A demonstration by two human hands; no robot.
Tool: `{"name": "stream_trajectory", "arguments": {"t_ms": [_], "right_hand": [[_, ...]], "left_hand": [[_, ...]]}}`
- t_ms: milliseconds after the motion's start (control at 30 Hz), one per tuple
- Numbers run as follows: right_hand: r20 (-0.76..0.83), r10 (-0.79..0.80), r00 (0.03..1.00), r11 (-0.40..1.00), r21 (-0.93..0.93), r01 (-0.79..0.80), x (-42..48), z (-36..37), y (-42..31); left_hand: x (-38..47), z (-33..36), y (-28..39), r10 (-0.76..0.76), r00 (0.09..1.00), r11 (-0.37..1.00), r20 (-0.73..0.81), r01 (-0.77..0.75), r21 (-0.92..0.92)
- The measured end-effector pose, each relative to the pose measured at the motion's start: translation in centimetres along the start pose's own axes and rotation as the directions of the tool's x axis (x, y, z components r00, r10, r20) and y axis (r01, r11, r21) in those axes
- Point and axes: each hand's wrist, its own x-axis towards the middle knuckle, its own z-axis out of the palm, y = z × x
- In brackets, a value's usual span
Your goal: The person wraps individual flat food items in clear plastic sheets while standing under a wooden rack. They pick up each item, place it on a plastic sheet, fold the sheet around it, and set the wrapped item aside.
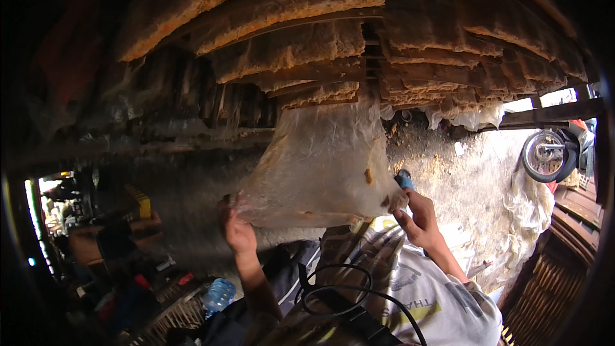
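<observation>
A translucent plastic sheet (317, 168) is stretched out in front of my body, its far end reaching the shelf edge. My left hand (239, 233) grips its near left corner, fingers partly hidden by the plastic. At the near right corner, my right hand (420, 218) pinches bunched plastic between thumb and fingers. A small brown scrap (368, 176) clings to the sheet's right side. Beyond it, tiers of wooden slats (317, 73) carry thick, crumbly-edged tan slabs (293, 48), which seem covered in film.
More slabs (432, 33) fill the right-hand tiers. A motorcycle wheel (544, 155) and crumpled plastic (526, 202) are at the right. A blue water bottle (219, 294) lies at lower left. A black cable (336, 288) loops before my torso. The stained floor (447, 173) holds scattered crumbs.
</observation>
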Motion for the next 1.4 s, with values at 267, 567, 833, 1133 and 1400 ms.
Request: {"name": "stream_trajectory", "arguments": {"t_ms": [267,567,833,1133,1400], "right_hand": [[-0.120,-0.314,0.942,0.949,-0.042,0.311,-4.1,-6.7,-4.6],[-0.460,-0.489,0.741,0.868,-0.335,0.365,-11.5,-12.5,-2.2],[-0.271,-0.517,0.812,0.845,-0.313,0.433,-14.6,-18.0,0.6],[-0.446,-0.511,0.735,0.849,-0.397,0.350,-12.7,-14.2,2.3],[-0.319,-0.514,0.796,0.837,-0.389,0.385,-5.9,-10.3,1.2]], "left_hand": [[-5.6,8.0,7.7,0.273,0.957,0.959,-0.101,-0.263,0.102],[-13.6,19.3,5.3,0.322,0.944,0.917,-0.068,-0.293,0.272],[-15.6,21.8,1.2,0.317,0.941,0.824,0.115,-0.334,0.458],[-9.3,20.3,-4.3,0.236,0.942,0.650,0.238,-0.336,0.681],[-10.4,32.3,-2.0,0.199,0.385,0.363,0.901,-0.883,0.297]]}}
